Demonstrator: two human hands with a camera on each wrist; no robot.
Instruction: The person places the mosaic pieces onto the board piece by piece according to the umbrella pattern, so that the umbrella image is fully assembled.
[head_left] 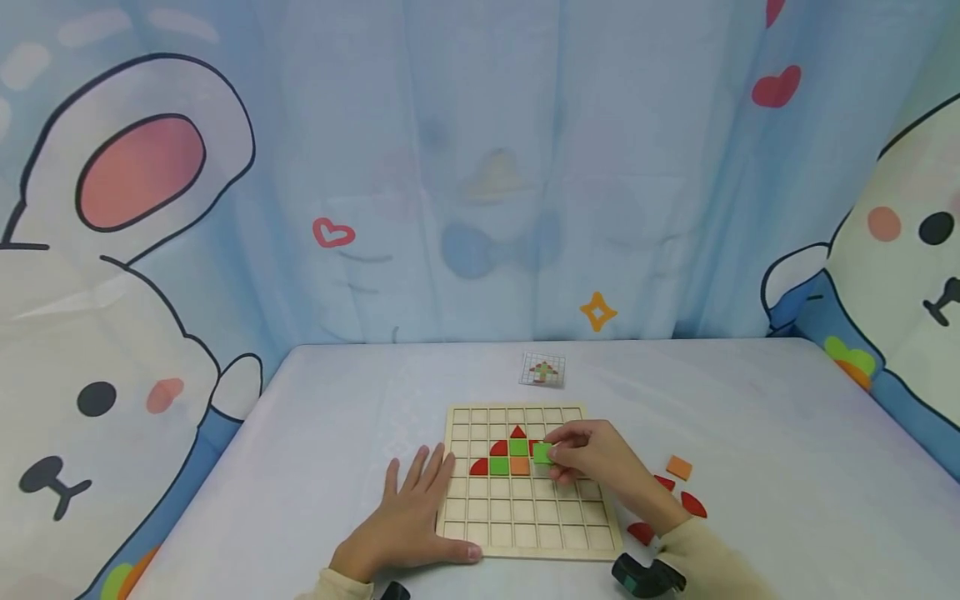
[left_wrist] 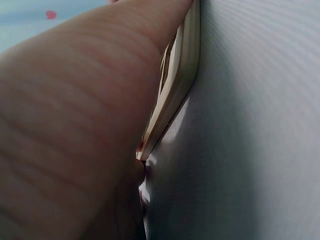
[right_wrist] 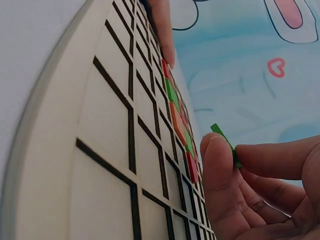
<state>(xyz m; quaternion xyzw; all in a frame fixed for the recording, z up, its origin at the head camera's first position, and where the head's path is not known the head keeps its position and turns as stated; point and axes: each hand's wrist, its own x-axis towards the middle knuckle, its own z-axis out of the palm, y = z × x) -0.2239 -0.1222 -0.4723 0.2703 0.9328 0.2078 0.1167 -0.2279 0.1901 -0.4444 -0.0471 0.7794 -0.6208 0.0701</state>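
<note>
A wooden grid board [head_left: 532,533] lies on the table with red, green and orange tiles set in its upper middle cells. Over the board, my right hand [head_left: 596,454] pinches a green square tile [head_left: 542,453] between thumb and fingers; in the right wrist view the tile [right_wrist: 223,140] is seen edge-on, held off the board. My left hand [head_left: 416,517] rests with spread fingers at the board's left edge, its thumb along the lower left corner. Among the set tiles are a red triangle [head_left: 517,432] at the top and an orange square [head_left: 519,466] below.
Behind the board lies a small card [head_left: 542,369] with a tile pattern printed on it. Right of the board are loose pieces: an orange square [head_left: 679,467], a red curved piece [head_left: 693,504] and another red one [head_left: 641,532] by the right wrist. A patterned curtain [head_left: 480,167] hangs behind the table.
</note>
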